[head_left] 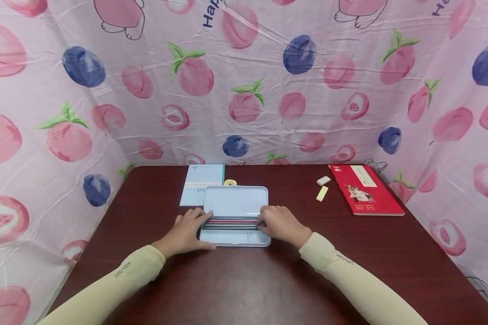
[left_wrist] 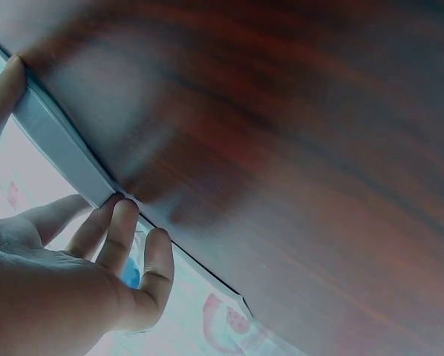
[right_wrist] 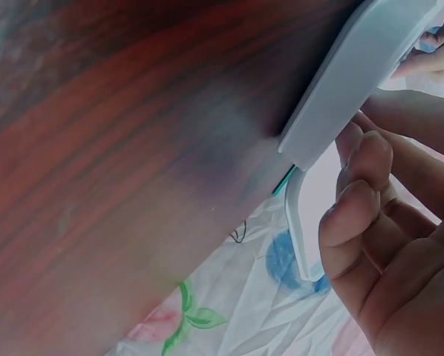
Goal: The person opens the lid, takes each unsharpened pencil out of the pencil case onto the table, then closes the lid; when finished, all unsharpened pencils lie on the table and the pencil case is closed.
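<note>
A pale blue pencil case [head_left: 235, 193] lies open on the table, its lid tilted back. Several dark and red pencils [head_left: 229, 224] lie side by side across its tray. My left hand [head_left: 187, 232] spans the case's left side, thumb at the front corner and index fingertip by the pencils' left ends. In the left wrist view, this thumb [left_wrist: 10, 85] touches one end of the case wall while the other fingers reach the far end. My right hand [head_left: 282, 223] has curled fingers over the pencils' right ends and pinches there; the fingertips' contact is hidden inside the case.
Behind the case to the left lies a light blue booklet [head_left: 192, 192], with a small yellow round item [head_left: 230, 183] beside it. A white eraser [head_left: 323, 180], a yellow block [head_left: 322, 193] and a red book [head_left: 368, 194] lie to the right. A fruit-print curtain [head_left: 260, 131] borders the table.
</note>
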Demonstrator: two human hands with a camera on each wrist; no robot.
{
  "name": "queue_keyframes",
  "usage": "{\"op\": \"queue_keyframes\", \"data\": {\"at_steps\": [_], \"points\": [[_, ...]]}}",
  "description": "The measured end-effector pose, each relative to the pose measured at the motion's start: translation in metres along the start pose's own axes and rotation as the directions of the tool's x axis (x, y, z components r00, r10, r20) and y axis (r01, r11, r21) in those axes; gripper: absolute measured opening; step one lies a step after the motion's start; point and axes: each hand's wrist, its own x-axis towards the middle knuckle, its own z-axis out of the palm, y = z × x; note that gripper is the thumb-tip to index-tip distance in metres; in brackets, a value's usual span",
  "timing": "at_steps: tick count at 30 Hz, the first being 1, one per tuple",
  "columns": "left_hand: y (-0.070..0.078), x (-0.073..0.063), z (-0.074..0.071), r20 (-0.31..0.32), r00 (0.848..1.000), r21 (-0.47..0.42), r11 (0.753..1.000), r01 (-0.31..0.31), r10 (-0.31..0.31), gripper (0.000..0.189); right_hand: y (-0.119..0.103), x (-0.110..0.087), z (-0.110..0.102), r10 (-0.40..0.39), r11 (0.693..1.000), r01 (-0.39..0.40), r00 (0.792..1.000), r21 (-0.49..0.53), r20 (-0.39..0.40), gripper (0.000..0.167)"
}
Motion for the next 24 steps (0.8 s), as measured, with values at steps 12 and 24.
{"op": "queue_keyframes", "data": {"at_steps": [12,24], "points": [[0.001,-0.001,-0.001,0.001,1.000,0.000,1.000,-0.009,0.009,0.107,0.004,0.010,0.000,0.126,0.981,-0.141,0.985,0.132,0.114,0.011],[0.001,-0.001,-0.001,0.000,1.000,-0.009,1.000,-0.003,0.003,0.108,0.015,0.000,-0.001,0.061,0.989,-0.063,0.998,0.132,0.013,0.011]]}}
